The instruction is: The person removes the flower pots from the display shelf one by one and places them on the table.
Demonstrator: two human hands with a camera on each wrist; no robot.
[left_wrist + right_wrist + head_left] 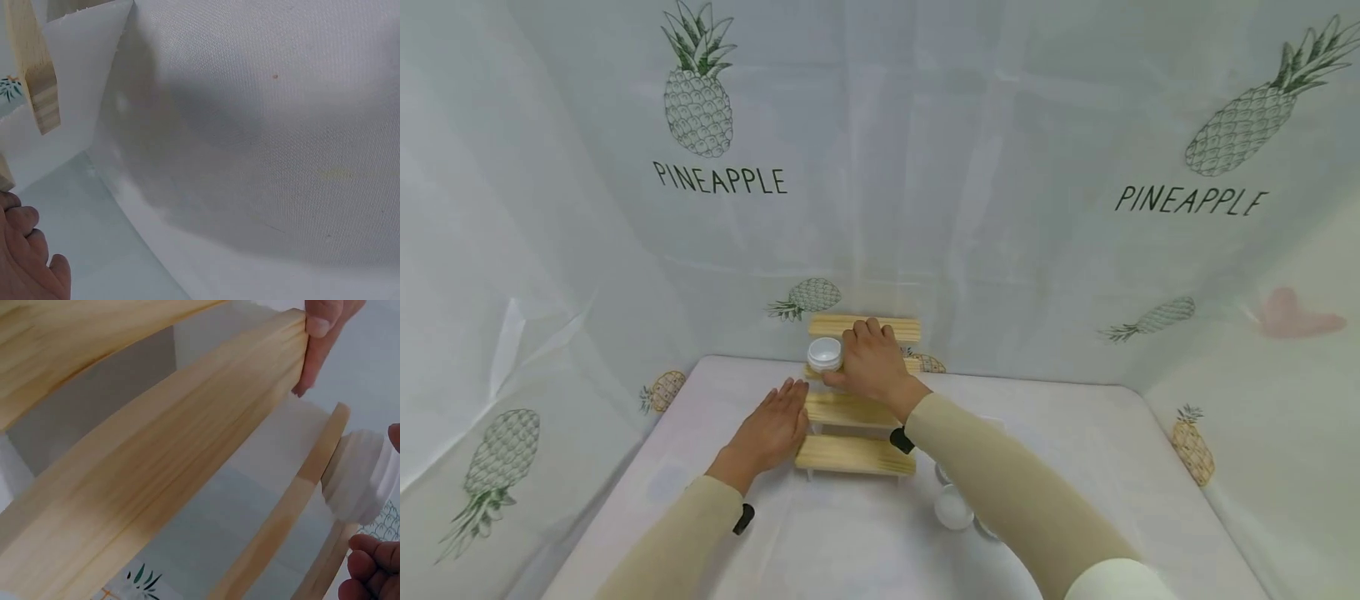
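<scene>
A stepped wooden rack (856, 454) with pale planks stands against the back cloth. Its left ends meet the extended fingers of my left hand (772, 427), which holds nothing. A small white cup (824, 353) with ridged sides sits at the left end of an upper plank, its top facing up. My right hand (874, 364) is at the cup's right side, thumb in front of it and fingers bent. In the right wrist view, the cup (357, 478) lies between the thumb tip and the bent fingers (365, 565), with the wooden plank (156, 456) nearer the camera.
Several white round cups (953, 507) stand on the table right of the rack, partly behind my right sleeve (1015, 487). Pineapple-printed cloth (925, 208) rises behind and at both sides. The pale tablecloth (820, 542) extends in front of the rack.
</scene>
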